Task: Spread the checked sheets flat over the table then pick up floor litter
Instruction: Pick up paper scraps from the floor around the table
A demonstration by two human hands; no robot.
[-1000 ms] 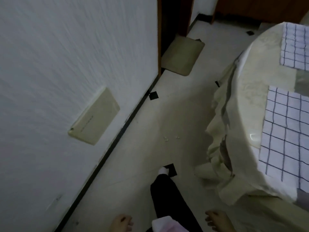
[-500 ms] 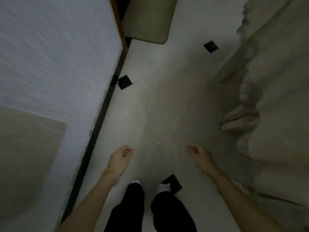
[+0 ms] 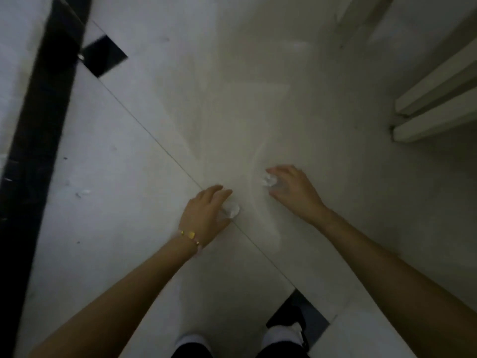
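Observation:
Two small crumpled white paper scraps lie on the pale floor tiles. My left hand (image 3: 206, 210), with a gold bracelet on the wrist, curls its fingers around the left scrap (image 3: 231, 209). My right hand (image 3: 291, 188) closes thumb and fingers on the right scrap (image 3: 268, 180). Both scraps look to be at floor level. The table and the checked sheets are out of view.
A black skirting strip (image 3: 38, 140) runs along the wall on the left. Black diamond tile insets (image 3: 104, 56) sit at the upper left and by my feet (image 3: 282, 334). Pale table legs or folds (image 3: 436, 109) stand at the right. Tiny white flecks (image 3: 84, 193) lie near the skirting.
I have bent down close to the floor. Both hands have dropped from above the floor onto the two paper scraps and closed around them.

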